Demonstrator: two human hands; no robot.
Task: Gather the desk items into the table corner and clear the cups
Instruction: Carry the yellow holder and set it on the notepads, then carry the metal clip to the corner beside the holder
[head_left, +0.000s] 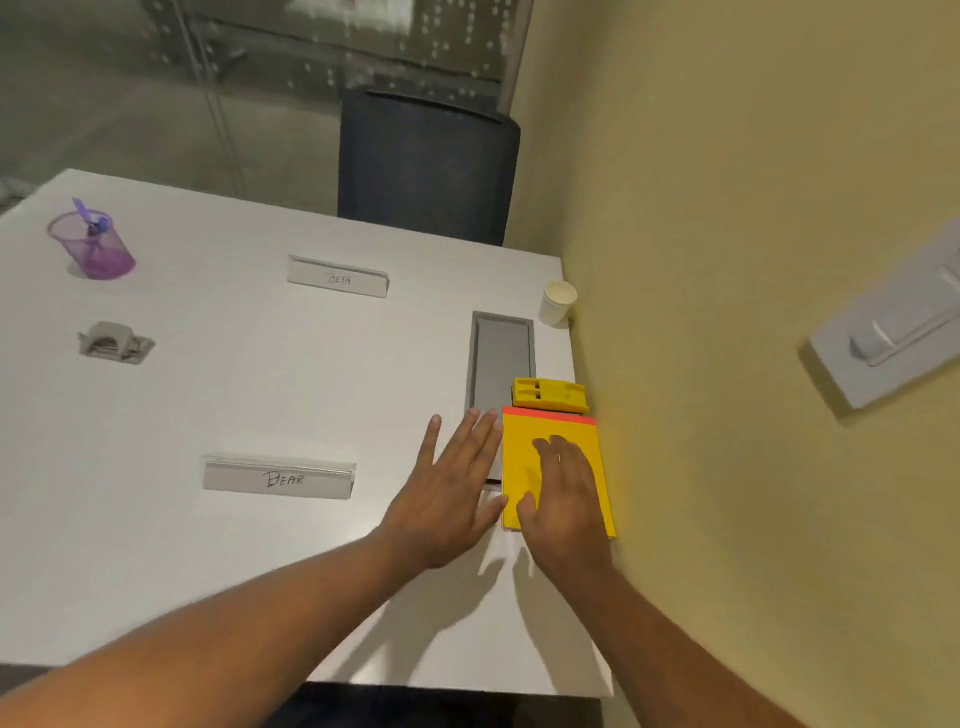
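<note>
Nearest the camera, two bare forearms reached out over the white counter. The right hand lay flat on top of a yellow notepad with a red top edge, its fingers relaxed and slightly bent, pressing down without curling round it. The left hand was spread, fingers straight, with its edge against the notepad's left side. The notepad sat at the counter's right edge, against the yellow wall, partly covering a grey recessed panel. Just beyond it, touching its red edge, lay a yellow stapler. To the left stood a name card reading "BEAR". Farther back sat a name card reading "BETA", a white cup in the far right corner by the wall, a small grey holder, and a purple mesh pen cup at far left. A dark chair stood behind the counter.
</note>
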